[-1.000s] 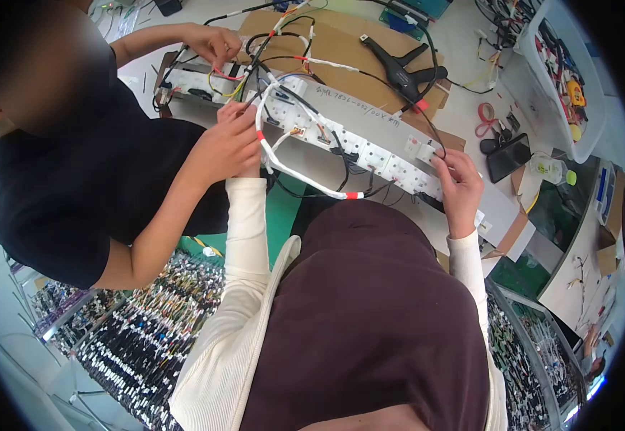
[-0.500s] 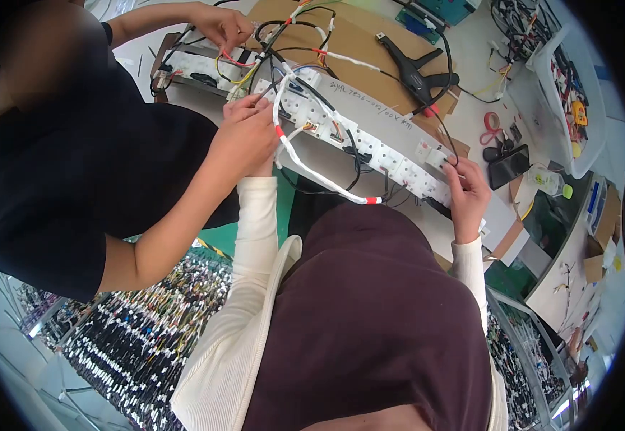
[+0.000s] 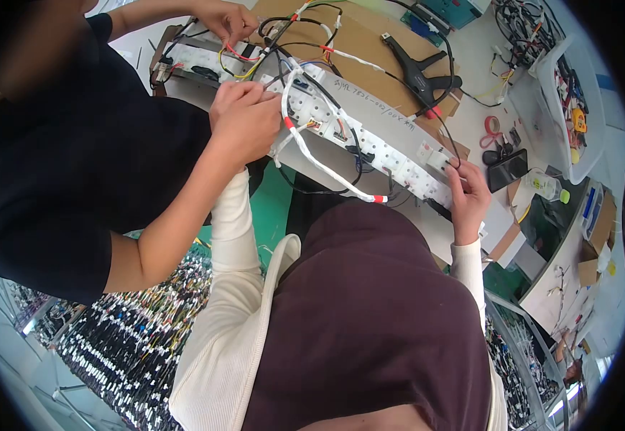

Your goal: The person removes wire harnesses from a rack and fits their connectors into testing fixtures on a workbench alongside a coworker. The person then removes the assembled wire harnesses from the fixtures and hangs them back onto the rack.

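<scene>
My right hand (image 3: pixel 470 192) is closed at the right end of a long test board (image 3: pixel 370 100), thumb and fingers pinching the end of a thin black cable (image 3: pixel 458 147) beside a small white block (image 3: pixel 438 159). A row of white connector blocks (image 3: pixel 391 164) runs along the board. Across it lies a wire harness (image 3: pixel 320 164) wrapped in white tape with red bands. My left sleeve (image 3: pixel 232 208) reaches up to the board's left part, where a co-worker's hand (image 3: pixel 248 122) covers my left hand; its fingers cannot be made out.
The co-worker's other hand (image 3: pixel 230 25) is at red and yellow wires on the far left. Cardboard (image 3: pixel 366 39) with a black clamp (image 3: pixel 417 75) lies behind the board. Red tape (image 3: pixel 492 125), a phone (image 3: pixel 508 169), a bottle (image 3: pixel 546 185) and a plastic bin (image 3: pixel 593 144) are at right.
My left forearm and the co-worker's near hand have shifted slightly left. The taped harness has moved a little to the right. My right hand stays in place.
</scene>
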### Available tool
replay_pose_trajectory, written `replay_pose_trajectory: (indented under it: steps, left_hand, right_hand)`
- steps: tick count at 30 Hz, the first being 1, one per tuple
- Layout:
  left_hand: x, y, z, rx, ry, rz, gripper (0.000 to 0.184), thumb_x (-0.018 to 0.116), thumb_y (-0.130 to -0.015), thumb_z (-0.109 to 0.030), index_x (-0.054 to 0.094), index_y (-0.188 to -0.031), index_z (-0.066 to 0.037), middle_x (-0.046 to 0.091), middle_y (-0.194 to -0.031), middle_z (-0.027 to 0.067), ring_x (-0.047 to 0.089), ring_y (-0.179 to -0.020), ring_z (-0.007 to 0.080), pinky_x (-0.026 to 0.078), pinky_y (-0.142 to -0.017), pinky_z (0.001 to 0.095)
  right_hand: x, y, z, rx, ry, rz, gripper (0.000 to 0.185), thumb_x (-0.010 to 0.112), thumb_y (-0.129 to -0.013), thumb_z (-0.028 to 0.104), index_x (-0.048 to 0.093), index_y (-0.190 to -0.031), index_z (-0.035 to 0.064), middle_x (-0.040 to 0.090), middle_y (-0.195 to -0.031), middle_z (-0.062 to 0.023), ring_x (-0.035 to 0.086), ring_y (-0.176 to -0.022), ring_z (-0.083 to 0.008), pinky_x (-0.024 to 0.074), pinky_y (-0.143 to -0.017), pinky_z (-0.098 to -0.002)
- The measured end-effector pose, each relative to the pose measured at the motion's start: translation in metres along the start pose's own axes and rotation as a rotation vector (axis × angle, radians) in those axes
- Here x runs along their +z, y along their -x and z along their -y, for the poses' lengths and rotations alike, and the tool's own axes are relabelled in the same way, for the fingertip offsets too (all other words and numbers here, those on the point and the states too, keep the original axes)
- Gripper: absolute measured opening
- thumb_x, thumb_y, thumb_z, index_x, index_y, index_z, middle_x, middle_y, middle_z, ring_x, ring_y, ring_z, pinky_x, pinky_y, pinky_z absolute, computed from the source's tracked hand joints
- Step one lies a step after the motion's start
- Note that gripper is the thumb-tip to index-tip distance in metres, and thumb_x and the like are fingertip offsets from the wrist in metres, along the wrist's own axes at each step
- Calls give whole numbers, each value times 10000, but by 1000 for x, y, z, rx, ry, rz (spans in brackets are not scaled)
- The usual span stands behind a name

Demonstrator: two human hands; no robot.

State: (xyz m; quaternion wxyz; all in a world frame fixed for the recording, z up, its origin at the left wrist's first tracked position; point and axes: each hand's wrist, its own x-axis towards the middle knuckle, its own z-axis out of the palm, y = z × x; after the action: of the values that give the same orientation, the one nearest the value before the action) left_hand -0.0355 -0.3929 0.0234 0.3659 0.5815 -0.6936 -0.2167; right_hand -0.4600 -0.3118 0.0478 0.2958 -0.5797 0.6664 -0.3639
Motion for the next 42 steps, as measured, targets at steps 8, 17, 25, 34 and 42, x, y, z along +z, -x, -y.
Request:
replay_pose_trajectory:
  steps: [8,17,25,34,42]
  left_hand:
    - [27,16,1,-55,160,-134,108,666,-843,-66,686,-945,-36,629,-991,65,619,-966,201,491,-855,310]
    - [35,112,-52,-244,-301,-187,308,596,-967,-188,591,-1186,29,564,-1208,215,540,-1148,360,384,-1056,436]
    - [-64,-4,-270,-335,-67,473,205,628,-966,-162,623,-818,-21,616,-683,25,596,-629,132,451,-601,245]
    - [162,-180,-117,152,-786,1482,301,605,-803,-93,704,-1082,-40,736,-1034,153,692,-924,312,536,-797,404]
    - [179,-205,-60,118,-1337,1745,364,660,-834,-405,767,-1013,-106,746,-984,146,700,-909,331,533,-798,439]
  right_hand:
    - [0,1,-2,-12,-42,-20,136,714,-894,41,706,-1004,-38,693,-1062,-80,657,-918,-124,564,-751,-258]
    - [-5,0,-2,-32,-35,-57,140,743,-850,39,719,-975,-18,700,-1036,-104,682,-889,-181,563,-756,-278]
    - [-5,0,-6,-117,6,-100,145,774,-823,92,715,-935,22,703,-988,-68,694,-815,-233,549,-714,-301]
    - [-7,0,-13,-159,10,-143,122,760,-820,113,708,-918,64,673,-978,-56,679,-775,-255,551,-661,-345]
    - [-9,2,-14,-184,-27,-165,131,753,-822,118,706,-933,65,662,-966,-59,676,-783,-250,549,-672,-340]
